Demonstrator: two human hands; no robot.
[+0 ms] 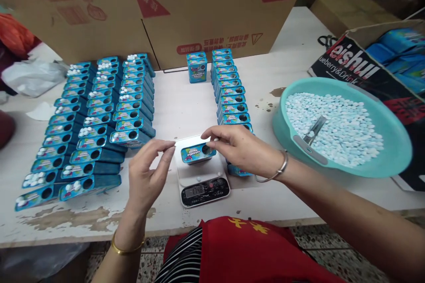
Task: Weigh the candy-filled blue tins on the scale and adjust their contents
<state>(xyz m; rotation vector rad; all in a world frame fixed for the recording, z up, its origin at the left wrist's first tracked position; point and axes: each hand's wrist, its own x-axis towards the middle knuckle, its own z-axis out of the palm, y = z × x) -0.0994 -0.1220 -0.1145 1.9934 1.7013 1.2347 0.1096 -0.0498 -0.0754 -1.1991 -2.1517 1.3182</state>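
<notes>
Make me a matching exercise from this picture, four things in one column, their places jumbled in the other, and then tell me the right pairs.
Things
1. White scale
2. Metal tool
3. Right hand
4. Left hand

Places
A. At the round opening of a blue tin
B. Beside the left edge of the weighing platform
C. Directly underneath a blue tin
D. Among the pale tablets in the teal basin

Right pairs: 1-C, 2-D, 3-A, 4-B
</notes>
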